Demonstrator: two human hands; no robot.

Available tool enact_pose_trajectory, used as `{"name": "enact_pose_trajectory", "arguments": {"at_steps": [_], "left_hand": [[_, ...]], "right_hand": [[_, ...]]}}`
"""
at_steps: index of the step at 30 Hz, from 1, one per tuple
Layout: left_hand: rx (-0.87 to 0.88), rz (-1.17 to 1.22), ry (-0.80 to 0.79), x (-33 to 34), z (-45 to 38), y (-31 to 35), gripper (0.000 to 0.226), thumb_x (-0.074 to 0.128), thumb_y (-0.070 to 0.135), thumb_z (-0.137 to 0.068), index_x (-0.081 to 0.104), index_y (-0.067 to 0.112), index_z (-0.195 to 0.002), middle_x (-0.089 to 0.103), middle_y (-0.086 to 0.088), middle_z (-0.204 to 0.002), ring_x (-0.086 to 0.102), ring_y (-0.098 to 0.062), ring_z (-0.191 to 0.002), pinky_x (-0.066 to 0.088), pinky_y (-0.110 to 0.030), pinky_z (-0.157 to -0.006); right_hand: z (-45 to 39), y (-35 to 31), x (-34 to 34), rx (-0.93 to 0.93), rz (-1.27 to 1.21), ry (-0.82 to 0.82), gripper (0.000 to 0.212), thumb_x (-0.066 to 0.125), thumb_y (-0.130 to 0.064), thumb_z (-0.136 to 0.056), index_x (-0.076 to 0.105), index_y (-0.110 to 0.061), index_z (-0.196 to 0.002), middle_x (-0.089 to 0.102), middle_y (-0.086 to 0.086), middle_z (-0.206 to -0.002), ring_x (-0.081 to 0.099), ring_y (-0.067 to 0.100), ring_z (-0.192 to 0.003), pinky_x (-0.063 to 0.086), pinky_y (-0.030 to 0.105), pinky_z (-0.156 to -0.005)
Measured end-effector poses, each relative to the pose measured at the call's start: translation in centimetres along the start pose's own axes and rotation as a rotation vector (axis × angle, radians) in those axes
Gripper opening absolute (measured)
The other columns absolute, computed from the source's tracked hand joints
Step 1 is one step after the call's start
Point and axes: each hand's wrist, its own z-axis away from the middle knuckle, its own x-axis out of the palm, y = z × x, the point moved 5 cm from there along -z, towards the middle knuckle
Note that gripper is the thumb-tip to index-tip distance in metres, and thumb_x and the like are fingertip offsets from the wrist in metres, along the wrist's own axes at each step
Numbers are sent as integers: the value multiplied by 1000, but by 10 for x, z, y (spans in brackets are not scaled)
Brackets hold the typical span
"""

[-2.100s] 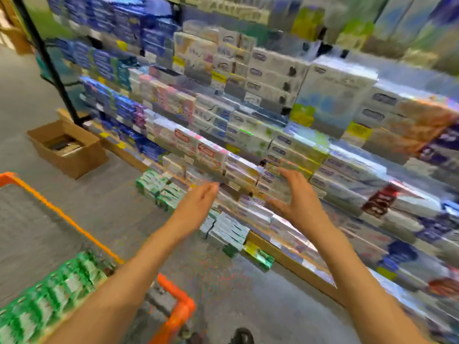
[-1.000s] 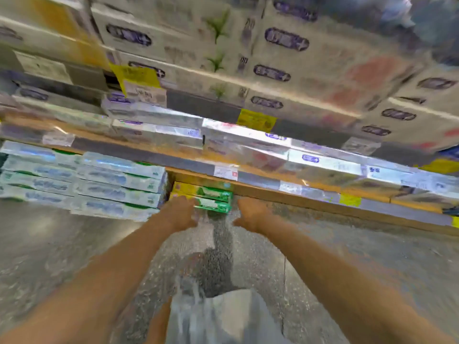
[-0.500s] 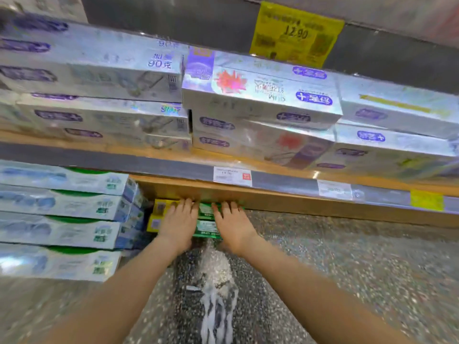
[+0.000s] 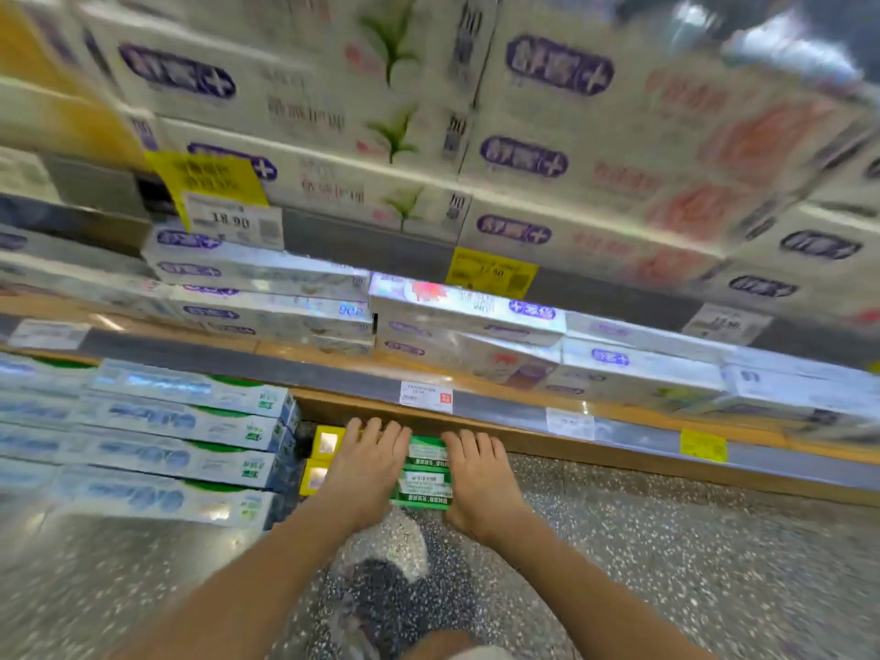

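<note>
Speckled floor [image 4: 666, 540] below the lowest shelf [image 4: 533, 438]: my fingers [image 4: 378, 435] lie straight, pressing the green-and-yellow box stack [image 4: 424, 476], left hand [image 4: 366, 466] over its middle, right hand [image 4: 481, 481] at its right end, forearms stretched forward. Both stay as half a second ago.

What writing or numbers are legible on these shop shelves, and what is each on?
"18.90": white price tag under a yellow flag.
"+": ends the purple oval logo on the white boxes; its characters are blurred.
Yellow price tag: digits blurred.
Green boxes: print too small.
Blue boxes: blurred.
</note>
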Motion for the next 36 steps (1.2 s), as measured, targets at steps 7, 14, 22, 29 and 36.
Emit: {"name": "enact_pose_trajectory", "arguments": {"at_steps": [7,14,22,29,36], "left_hand": [[53,307,297,-257,136,-15,97,77,57,-34,46,9,-112,61,-4,-90,60,-22,-79,54,-32,-69],[-230,38,368,-520,305,-74,102,68,71,-55,39,8,-129,55,-14,-124,57,-26,-111,42,-35,-93],[-581,-84,598,-671,528,-105,77,42,64,-64,49,7,-115,59,-8,-93,59,-27,-75,46,-36,-61],[-1083,-83,652,-687,732,-74,87,63,58,-70,40,3,-134,51,-13,-120,51,-34,-105,39,-42,-81],[-1636,178,822,-646,944,26,91,59,61,-64,35,8,-134,45,-12,-131,43,-34,-122,35,-47,-97]], "right_hand": [[106,2,-282,-143,74,235,99,73,-62,-28,52,-14,-112,61,1,-92,57,21,-79,44,34,-78],[175,-74,-551,-377,128,546,94,73,-65,-33,49,-16,-110,59,2,-89,58,23,-75,45,34,-72],[264,-202,-768,-851,71,787,88,78,-57,-49,48,-12,-119,64,8,-99,63,28,-85,52,39,-79],[372,-326,-825,-1069,-224,899,91,75,-44,-66,30,-12,-139,47,25,-133,44,43,-123,27,65,-102],[543,-484,-761,-929,-1270,-473,64,73,-34,-79,46,-6,-130,60,9,-118,60,23,-99,49,31,-69]]}}
